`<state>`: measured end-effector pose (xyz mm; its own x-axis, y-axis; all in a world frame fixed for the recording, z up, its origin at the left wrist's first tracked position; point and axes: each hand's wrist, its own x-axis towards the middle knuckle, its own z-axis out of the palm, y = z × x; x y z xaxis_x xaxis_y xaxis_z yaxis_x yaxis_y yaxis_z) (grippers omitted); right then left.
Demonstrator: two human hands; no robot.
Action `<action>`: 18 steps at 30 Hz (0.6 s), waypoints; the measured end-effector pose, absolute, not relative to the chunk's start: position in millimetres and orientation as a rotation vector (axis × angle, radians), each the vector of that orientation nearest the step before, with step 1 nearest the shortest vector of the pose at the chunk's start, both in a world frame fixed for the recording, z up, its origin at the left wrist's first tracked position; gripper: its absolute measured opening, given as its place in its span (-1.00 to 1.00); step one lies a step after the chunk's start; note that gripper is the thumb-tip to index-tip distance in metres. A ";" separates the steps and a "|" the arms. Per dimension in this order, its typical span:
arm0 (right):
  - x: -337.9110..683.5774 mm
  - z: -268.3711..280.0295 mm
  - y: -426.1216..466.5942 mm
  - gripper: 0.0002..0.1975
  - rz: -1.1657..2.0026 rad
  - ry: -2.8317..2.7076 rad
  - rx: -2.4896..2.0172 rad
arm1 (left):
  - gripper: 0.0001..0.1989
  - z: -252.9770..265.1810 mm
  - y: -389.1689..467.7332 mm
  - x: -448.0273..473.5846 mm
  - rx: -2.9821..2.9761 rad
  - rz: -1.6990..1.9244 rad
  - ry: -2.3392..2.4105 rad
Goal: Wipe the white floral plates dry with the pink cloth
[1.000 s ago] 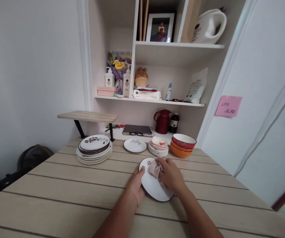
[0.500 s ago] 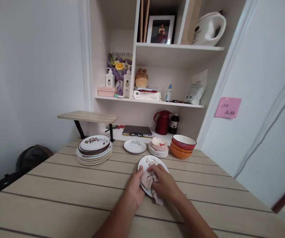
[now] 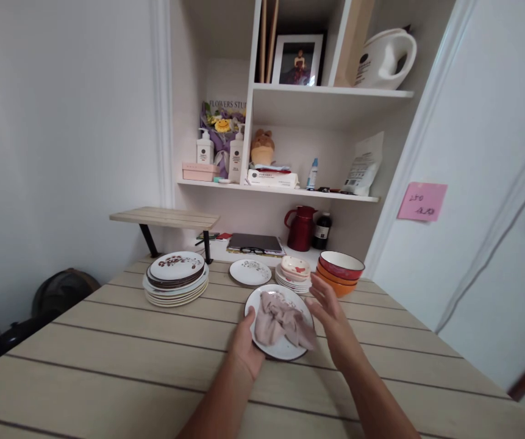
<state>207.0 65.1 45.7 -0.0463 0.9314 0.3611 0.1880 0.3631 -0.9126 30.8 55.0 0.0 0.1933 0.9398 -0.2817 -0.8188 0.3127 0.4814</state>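
Observation:
A white plate (image 3: 258, 299) with a dark rim and a floral print is held at its left edge by my left hand (image 3: 246, 346), thumb on top and fingers beneath. On the plate lies a crumpled pinkish-grey cloth (image 3: 277, 320), its right corner hanging over the rim. My right hand (image 3: 333, 323) is off the cloth, just right of the plate, with fingers apart and nothing in them. Beyond the plate sit a stack of small white dishes (image 3: 295, 277) and another flowered plate (image 3: 250, 272).
At the left stands a tall stack of plates (image 3: 176, 279) beside a small raised wooden shelf (image 3: 166, 216). Orange and red bowls (image 3: 339, 266) are nested at the right. Behind are a dark red jug (image 3: 300, 228), a dark bottle (image 3: 321, 231) and a closed laptop (image 3: 255, 242).
My right hand has let go of the cloth and moved right, its fingers opening. The cloth now lies loose on the plate, which has shifted slightly left in my left hand.

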 end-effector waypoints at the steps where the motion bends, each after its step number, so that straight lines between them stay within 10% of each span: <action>1: 208.6 45.0 67.3 -0.42 0.852 -1.394 -1.101 | -0.52 0.5 55.3 29.2 0.231 1.260 0.593; 9: 199.3 35.3 70.2 -0.40 1.759 -0.944 -0.858 | -0.47 5.9 54.8 23.6 0.242 1.282 0.605; 18: 197.3 23.6 68.5 -0.60 2.005 -0.755 -0.937 | -0.45 11.9 49.8 25.2 0.380 1.232 0.641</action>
